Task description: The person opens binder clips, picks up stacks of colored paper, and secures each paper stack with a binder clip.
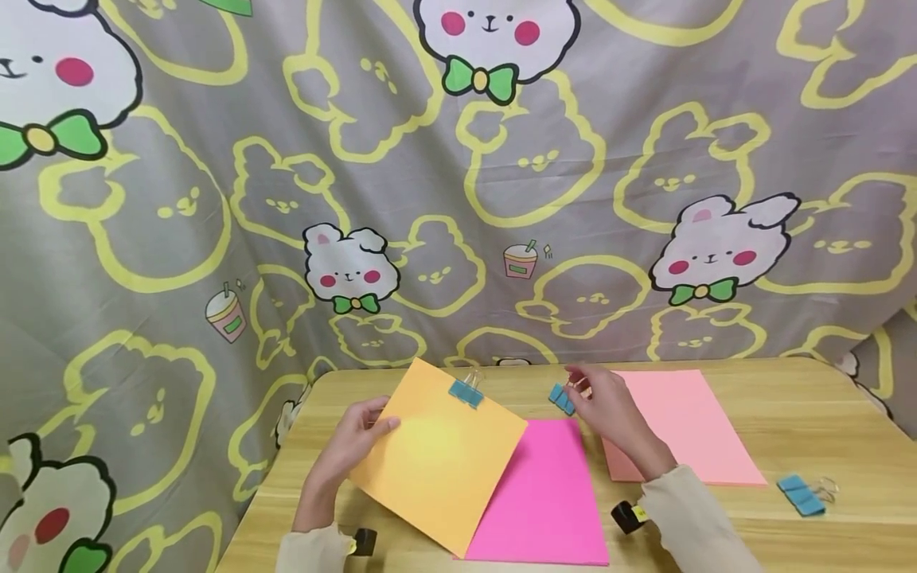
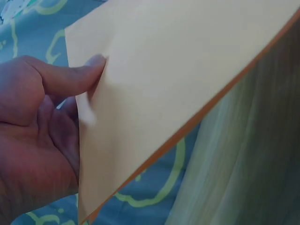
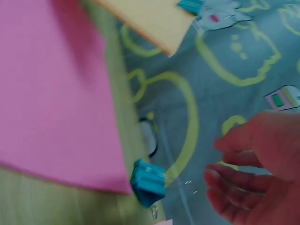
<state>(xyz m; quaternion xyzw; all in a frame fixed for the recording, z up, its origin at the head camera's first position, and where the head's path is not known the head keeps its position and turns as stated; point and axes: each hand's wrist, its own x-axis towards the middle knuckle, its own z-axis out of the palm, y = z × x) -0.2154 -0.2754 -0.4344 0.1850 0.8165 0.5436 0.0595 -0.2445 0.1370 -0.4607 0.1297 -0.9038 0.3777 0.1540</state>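
Note:
My left hand (image 1: 358, 438) pinches the left edge of a stack of yellow-orange paper (image 1: 437, 461), thumb on the front face, as the left wrist view also shows. The stack is raised and tilted, and a blue binder clip (image 1: 466, 393) with wire handles up grips its top edge. My right hand (image 3: 262, 173) has loosely bent fingers with nothing between them. A second blue binder clip (image 3: 149, 183) stands a little apart from those fingers, at the far corner of the magenta paper (image 1: 544, 493). In the head view, the right fingertips overlap this clip.
Salmon-pink paper (image 1: 688, 430) lies on the wooden table (image 1: 802, 414), partly behind my right forearm. Another blue binder clip (image 1: 802, 495) rests at the right. A patterned grey curtain (image 1: 444, 191) hangs behind the table and along its left side.

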